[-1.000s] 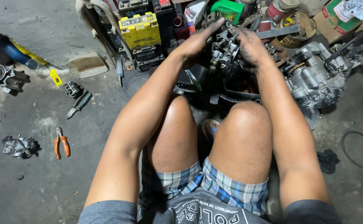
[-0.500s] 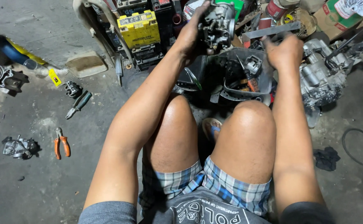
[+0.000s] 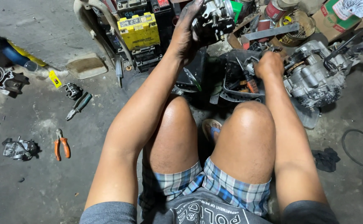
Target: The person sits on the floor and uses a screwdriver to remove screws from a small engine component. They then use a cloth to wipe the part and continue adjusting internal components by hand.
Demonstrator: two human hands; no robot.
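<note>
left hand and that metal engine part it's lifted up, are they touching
Touching. The head view shows the left hand wrapped around the side of the metal engine part, fingers pressed against it and holding it up clear of the clutter below.

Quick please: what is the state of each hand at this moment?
Left hand: closed, holding a metal engine part raised.
Right hand: closed as a fist in the dark tray; what it grips cannot be told.

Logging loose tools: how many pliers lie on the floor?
2: orange-handled pliers at left, dark-handled pliers above them near the yellow battery. The parts pile may hide more.
</note>
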